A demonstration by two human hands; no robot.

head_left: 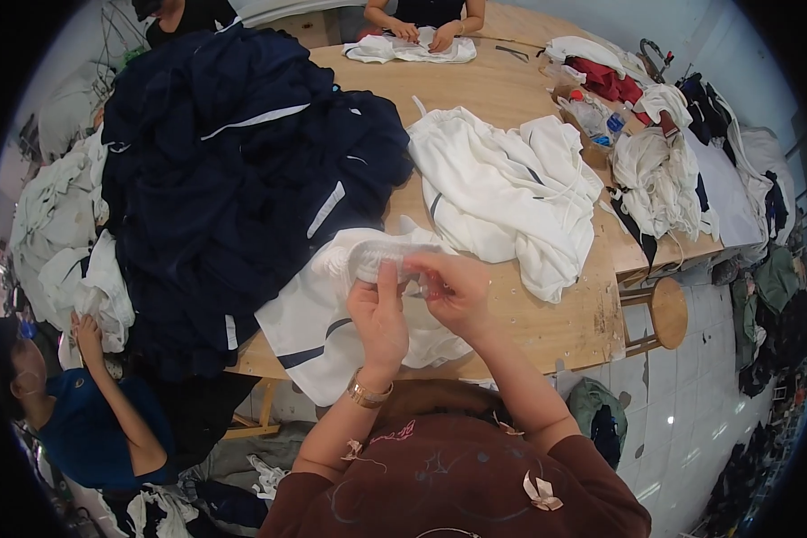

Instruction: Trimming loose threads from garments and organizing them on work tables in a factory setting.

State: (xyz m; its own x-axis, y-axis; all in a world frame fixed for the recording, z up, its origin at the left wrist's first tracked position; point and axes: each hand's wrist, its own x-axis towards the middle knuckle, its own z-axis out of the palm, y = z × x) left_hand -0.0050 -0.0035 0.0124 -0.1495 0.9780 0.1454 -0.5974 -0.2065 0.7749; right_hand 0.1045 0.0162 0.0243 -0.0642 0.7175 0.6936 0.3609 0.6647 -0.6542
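While our left hand (378, 309) pinches the gathered waistband of a white garment (332, 314) lying on the wooden table (547, 327), our right hand (453, 287) grips the same band just beside it, keeping the fabric taut before the dark clothes heap (233, 179).

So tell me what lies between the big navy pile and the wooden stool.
In the head view, a heap of white garments on the wooden table lies between the navy pile and the stool.
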